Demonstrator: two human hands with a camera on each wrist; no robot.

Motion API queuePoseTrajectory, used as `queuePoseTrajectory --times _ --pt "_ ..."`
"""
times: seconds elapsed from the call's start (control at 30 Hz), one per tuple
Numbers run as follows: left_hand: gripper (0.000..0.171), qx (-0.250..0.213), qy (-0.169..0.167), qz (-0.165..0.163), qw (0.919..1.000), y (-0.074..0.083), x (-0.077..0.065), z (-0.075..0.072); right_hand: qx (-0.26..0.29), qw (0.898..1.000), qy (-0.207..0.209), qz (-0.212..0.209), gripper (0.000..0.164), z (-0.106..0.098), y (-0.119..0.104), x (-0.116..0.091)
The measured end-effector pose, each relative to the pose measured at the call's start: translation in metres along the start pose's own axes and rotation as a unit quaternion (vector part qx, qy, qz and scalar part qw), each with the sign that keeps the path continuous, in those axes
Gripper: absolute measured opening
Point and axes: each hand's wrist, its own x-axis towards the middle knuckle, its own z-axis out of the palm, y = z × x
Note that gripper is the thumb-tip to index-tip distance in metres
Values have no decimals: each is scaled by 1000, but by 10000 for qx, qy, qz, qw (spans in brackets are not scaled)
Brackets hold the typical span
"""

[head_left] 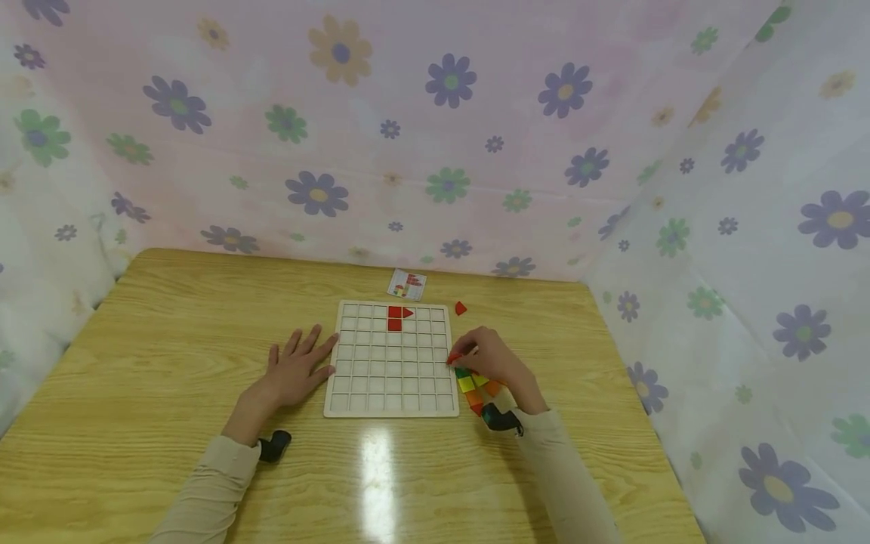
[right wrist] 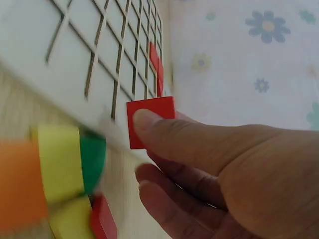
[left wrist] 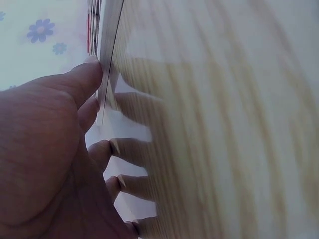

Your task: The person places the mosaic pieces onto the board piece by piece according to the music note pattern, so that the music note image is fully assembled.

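Note:
My right hand (head_left: 491,357) pinches a red square tile (right wrist: 149,103) between thumb and fingers, just off the right edge of a white grid board (head_left: 392,415). On the board's upper rows lie a red square (head_left: 395,312), a red triangle (head_left: 408,313) to its right and another red square (head_left: 394,325) below. My left hand (head_left: 294,376) lies with spread fingers on the table, thumb and fingertip at the board's left edge. Beneath the right hand are loose tiles, among them a yellow one (right wrist: 60,162), a green one (right wrist: 93,162) and an orange one (right wrist: 19,184); the hand partly hides them.
A small printed card (head_left: 408,285) with a coloured pattern lies behind the board. One red curved-edge tile (head_left: 461,308) sits beyond its upper right corner. Flower-printed cloth (head_left: 448,136) surrounds the wooden table (head_left: 177,340) at the back and sides.

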Motion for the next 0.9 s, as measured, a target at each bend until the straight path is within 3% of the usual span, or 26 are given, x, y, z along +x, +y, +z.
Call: queuePoseTrajectory --times 0.13,0.4,0.63,0.9 --pt "61 40 -70 -37 10000 -1 1 1 302 9992 130 -221 11 14 -8 2" --pt "62 37 -138 -62 9999 -4 1 2 856 9938 714 10 13 47 -7 18" --pt "61 171 -75 -111 9998 4 -1 -1 1074 9863 1251 72 7 56 -9 23" --pt "61 289 -137 -172 9993 0 1 0 922 9821 1634 -190 8 62 -10 33"
